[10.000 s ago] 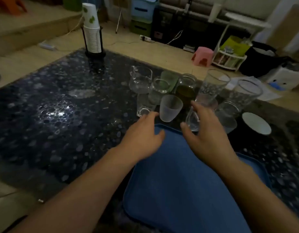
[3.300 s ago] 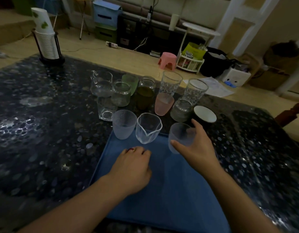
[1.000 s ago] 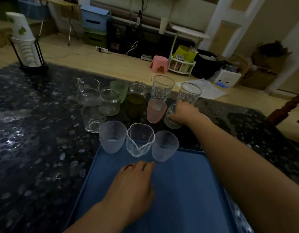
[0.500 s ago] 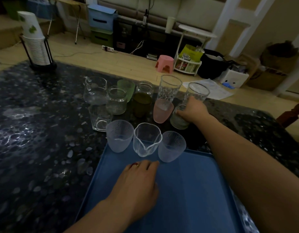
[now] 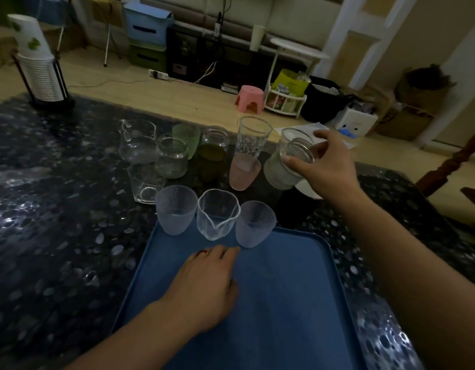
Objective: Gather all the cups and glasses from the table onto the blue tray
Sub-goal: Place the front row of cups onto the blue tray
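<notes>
Holding one ribbed glass [image 5: 283,169], right grip [image 5: 324,166]; left grip [image 5: 207,287] flat beside three cups [image 5: 216,214] on tray [image 5: 297,303].

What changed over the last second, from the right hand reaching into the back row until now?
The right hand has lifted the small ribbed glass it had gripped in the back row; the glass now hangs tilted above the table, beside the pink cup. The left hand still rests on the blue tray, and the three cups at its far edge have not moved.

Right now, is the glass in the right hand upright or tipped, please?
Tipped: the ribbed glass leans in the right hand, mouth toward the camera.
</notes>
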